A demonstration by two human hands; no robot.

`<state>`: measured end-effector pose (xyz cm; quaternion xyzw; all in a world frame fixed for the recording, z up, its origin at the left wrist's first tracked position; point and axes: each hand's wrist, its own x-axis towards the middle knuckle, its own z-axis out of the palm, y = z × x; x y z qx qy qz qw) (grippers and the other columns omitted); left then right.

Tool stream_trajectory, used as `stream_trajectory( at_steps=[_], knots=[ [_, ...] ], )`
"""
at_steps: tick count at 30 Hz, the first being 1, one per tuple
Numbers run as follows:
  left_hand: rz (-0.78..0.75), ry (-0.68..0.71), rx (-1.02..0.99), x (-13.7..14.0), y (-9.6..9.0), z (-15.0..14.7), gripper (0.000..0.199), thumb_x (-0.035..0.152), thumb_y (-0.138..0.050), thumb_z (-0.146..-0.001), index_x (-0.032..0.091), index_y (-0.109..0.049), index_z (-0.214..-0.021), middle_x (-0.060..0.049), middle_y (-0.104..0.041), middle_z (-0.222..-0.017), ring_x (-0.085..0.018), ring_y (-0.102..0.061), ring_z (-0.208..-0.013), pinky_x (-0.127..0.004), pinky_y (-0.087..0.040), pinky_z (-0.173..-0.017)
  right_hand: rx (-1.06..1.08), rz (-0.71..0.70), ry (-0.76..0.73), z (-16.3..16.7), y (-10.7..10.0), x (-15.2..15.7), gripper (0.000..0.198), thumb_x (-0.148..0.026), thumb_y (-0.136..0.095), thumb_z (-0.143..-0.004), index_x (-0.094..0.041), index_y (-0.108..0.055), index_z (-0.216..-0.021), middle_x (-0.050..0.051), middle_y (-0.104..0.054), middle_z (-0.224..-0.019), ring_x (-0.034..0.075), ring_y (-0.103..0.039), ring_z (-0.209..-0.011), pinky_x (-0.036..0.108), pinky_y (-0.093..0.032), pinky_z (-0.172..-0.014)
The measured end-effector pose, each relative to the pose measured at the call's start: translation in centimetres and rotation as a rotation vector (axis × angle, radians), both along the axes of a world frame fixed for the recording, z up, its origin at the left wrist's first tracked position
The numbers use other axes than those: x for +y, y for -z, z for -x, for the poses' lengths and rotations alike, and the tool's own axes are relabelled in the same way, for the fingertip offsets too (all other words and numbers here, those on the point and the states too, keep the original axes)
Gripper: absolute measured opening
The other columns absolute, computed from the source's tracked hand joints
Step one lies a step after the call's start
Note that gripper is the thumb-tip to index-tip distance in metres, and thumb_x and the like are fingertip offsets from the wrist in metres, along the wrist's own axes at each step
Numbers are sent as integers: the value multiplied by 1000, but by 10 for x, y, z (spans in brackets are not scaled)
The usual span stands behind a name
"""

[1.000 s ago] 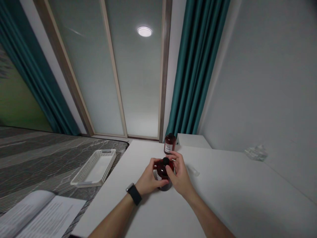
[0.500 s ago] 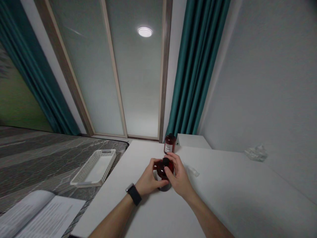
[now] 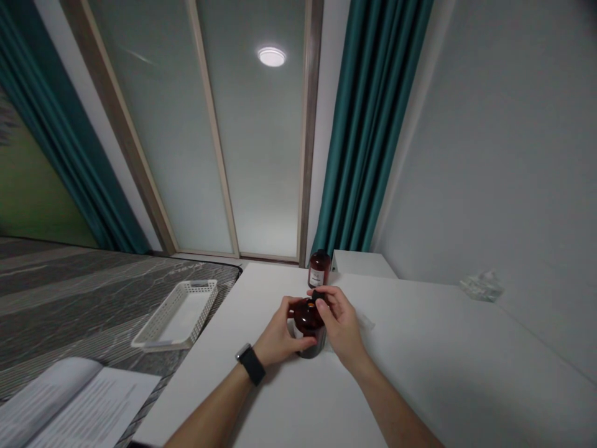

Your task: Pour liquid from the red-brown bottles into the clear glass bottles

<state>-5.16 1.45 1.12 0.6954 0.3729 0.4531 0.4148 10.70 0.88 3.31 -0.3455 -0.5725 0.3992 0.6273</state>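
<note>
An amber-brown bottle (image 3: 308, 317) stands upright on the white table (image 3: 410, 379), its mouth uncovered. My left hand (image 3: 278, 333), with a dark watch at the wrist, is wrapped round the bottle's left side. Pinched in the fingers of my right hand (image 3: 342, 326) is a black bottle cap (image 3: 318, 295), just above and to the right of the mouth. Behind them a second brown bottle (image 3: 319, 269) with a white label and a dark top stands upright on the table.
Crumpled clear plastic (image 3: 365, 321) lies right of my right hand, and another crumpled piece (image 3: 481, 286) at the far right. A white perforated basket (image 3: 140, 343) sits to the left on a grey patterned surface, near an open book (image 3: 109, 398). A white box-like piece (image 3: 364, 264) stands behind the table.
The cap has come off the bottle's mouth, lifted up and to the right by my right hand. My left hand keeps its hold on the bottle.
</note>
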Motion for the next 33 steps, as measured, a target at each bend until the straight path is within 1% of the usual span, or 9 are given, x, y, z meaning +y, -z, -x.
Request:
stream_trajectory(
  at_steps=[3, 7, 10, 14, 20, 26, 30, 33],
  knots=[
    [-6, 4, 2, 0, 0, 0, 65, 12, -82, -61, 21, -46, -115, -8, -60, -118, -27, -59, -110, -43, -44, -99, 51, 32, -11, -1, 0, 0, 25, -43, -63, -87, -22, -59, -102, 8, -74, -101, 22, -69, -96, 36, -56, -83],
    [-10, 3, 9, 0, 0, 1, 66, 13, -82, -61, 20, -46, -116, -9, -60, -118, -28, -60, -109, -43, -45, -98, 83, 41, -30, -1, -1, 0, 26, -41, -70, -83, -23, -59, -96, 7, -75, -102, 23, -69, -98, 37, -55, -86],
    [-16, -4, 17, 0, 0, 1, 66, 12, -82, -61, 20, -47, -117, -9, -61, -118, -28, -60, -109, -43, -45, -98, 110, 63, -45, -1, -3, -2, 25, -40, -72, -82, -23, -59, -95, 6, -75, -102, 22, -69, -98, 36, -54, -86],
    [-15, -10, 20, 0, 1, 1, 67, 10, -82, -61, 20, -47, -117, -9, -61, -119, -28, -60, -111, -43, -44, -99, 168, 98, -62, -4, -7, -3, 23, -40, -71, -84, -24, -59, -95, 5, -75, -103, 20, -69, -94, 33, -55, -81],
    [-20, -16, 34, -1, 0, 1, 66, 12, -82, -60, 20, -48, -116, -9, -61, -119, -28, -59, -111, -44, -43, -101, 245, 109, -70, -5, -7, 1, 22, -38, -71, -84, -24, -59, -95, 4, -76, -101, 18, -69, -94, 31, -53, -82],
    [-35, 0, 43, 1, 5, 2, 69, 13, -82, -63, 20, -45, -120, -9, -59, -122, -27, -59, -112, -43, -44, -100, 199, 178, -157, -2, -8, -2, 26, -42, -73, -82, -24, -59, -95, 4, -76, -98, 20, -70, -92, 33, -54, -82],
    [-35, 3, 42, 2, 6, 2, 69, 12, -82, -63, 20, -45, -120, -9, -60, -121, -27, -60, -111, -43, -45, -99, 202, 190, -147, -2, -8, -3, 27, -43, -72, -82, -24, -60, -96, 4, -76, -98, 21, -69, -94, 34, -54, -83],
    [-35, 0, 46, 1, 5, 2, 68, 11, -82, -63, 20, -45, -119, -9, -61, -120, -27, -60, -111, -42, -46, -99, 230, 196, -146, -3, -6, -1, 28, -44, -70, -84, -24, -64, -104, 5, -75, -103, 22, -67, -98, 35, -53, -85]
  ],
)
